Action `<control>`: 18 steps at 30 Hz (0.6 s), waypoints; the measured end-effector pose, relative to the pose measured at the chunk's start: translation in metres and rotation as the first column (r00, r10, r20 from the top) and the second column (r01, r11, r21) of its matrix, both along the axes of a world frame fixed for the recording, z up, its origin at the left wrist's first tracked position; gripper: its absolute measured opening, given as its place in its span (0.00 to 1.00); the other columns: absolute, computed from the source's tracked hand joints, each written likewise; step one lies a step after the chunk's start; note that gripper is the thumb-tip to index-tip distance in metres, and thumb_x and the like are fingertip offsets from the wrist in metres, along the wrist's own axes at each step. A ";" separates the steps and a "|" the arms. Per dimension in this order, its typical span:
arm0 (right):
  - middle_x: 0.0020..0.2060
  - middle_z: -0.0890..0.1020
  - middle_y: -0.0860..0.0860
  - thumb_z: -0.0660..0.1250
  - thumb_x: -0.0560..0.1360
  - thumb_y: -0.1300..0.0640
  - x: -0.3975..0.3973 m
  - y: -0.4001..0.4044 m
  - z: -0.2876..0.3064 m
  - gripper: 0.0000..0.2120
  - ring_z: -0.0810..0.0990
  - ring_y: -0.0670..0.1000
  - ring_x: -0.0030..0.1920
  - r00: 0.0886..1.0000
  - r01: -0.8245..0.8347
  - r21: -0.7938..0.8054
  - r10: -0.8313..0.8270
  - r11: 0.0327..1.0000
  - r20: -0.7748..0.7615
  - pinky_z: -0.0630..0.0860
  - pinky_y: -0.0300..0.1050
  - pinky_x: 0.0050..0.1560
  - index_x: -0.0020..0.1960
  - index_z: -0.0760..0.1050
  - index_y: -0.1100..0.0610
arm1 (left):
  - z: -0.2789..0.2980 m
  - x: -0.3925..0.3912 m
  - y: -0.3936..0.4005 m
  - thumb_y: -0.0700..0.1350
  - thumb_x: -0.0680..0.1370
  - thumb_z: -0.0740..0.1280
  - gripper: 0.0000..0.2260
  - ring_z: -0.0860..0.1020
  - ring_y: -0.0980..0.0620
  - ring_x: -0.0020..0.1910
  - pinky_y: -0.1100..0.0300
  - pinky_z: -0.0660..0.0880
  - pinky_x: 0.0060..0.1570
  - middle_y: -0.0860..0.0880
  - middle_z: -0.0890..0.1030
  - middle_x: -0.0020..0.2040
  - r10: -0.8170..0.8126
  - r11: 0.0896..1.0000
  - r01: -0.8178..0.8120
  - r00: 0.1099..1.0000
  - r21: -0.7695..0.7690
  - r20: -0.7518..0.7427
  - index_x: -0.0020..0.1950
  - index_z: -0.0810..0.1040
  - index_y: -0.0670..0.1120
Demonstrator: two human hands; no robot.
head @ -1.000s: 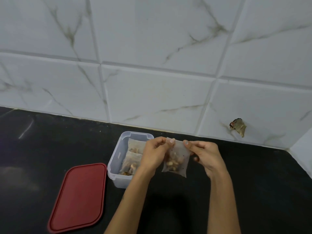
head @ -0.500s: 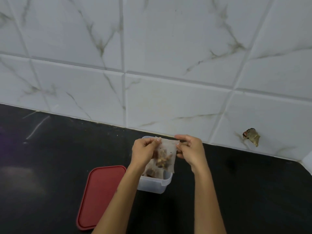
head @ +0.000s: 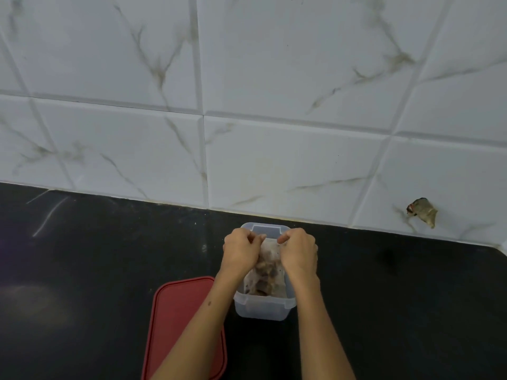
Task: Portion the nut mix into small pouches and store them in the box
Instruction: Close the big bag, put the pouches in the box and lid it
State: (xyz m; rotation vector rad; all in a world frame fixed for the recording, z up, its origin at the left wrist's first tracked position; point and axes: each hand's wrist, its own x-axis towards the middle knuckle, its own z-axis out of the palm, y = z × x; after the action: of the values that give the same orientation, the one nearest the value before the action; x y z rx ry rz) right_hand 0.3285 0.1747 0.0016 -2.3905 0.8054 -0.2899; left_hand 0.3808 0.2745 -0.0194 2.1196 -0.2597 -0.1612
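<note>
My left hand (head: 241, 250) and right hand (head: 299, 252) each pinch a top corner of the translucent nut-filled pouch (head: 265, 267) over the clear rectangular plastic box (head: 262, 308); lower it upright, then release the grip.

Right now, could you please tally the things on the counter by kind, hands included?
Hands: 2, left and right
Box: 1
Lid: 1
Pouches: at least 1 held; others in the box cannot be counted
Total: at least 5

Left hand (head: 241, 252) and right hand (head: 299, 253) side by side, fingers curled.
</note>
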 end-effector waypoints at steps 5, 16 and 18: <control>0.55 0.79 0.57 0.62 0.77 0.64 0.006 0.006 0.003 0.13 0.79 0.55 0.54 0.989 -0.034 0.016 0.036 0.999 -0.147 0.74 0.43 0.45 0.62 0.74 0.61 | 0.002 0.003 0.002 0.38 0.76 0.64 0.04 0.74 0.51 0.42 0.59 0.73 0.43 0.44 0.77 0.45 -0.210 0.964 0.226 0.971 0.142 -0.117 0.45 0.77 0.44; 0.56 0.76 0.58 0.55 0.78 0.65 0.002 0.023 0.002 0.14 0.76 0.54 0.51 0.967 -0.039 0.155 0.077 0.987 -0.244 0.75 0.48 0.53 0.62 0.71 0.62 | 0.012 -0.001 -0.002 0.38 0.76 0.63 0.12 0.78 0.41 0.53 0.51 0.75 0.51 0.37 0.78 0.48 -0.312 0.872 0.376 0.921 0.315 -0.235 0.55 0.75 0.31; 0.52 0.76 0.57 0.56 0.79 0.63 0.002 0.024 0.002 0.13 0.76 0.54 0.51 0.958 -0.047 0.130 0.082 0.990 -0.274 0.74 0.47 0.51 0.61 0.72 0.62 | 0.013 -0.004 -0.003 0.39 0.77 0.63 0.12 0.76 0.41 0.58 0.53 0.75 0.52 0.37 0.78 0.56 -0.324 0.847 0.384 0.921 0.369 -0.216 0.57 0.74 0.33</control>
State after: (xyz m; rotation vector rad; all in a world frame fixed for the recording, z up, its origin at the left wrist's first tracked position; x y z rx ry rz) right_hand 0.3308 0.1988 0.0034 -2.3654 0.8409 0.1250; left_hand 0.3770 0.2716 -0.0062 2.4363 -0.5747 -0.6372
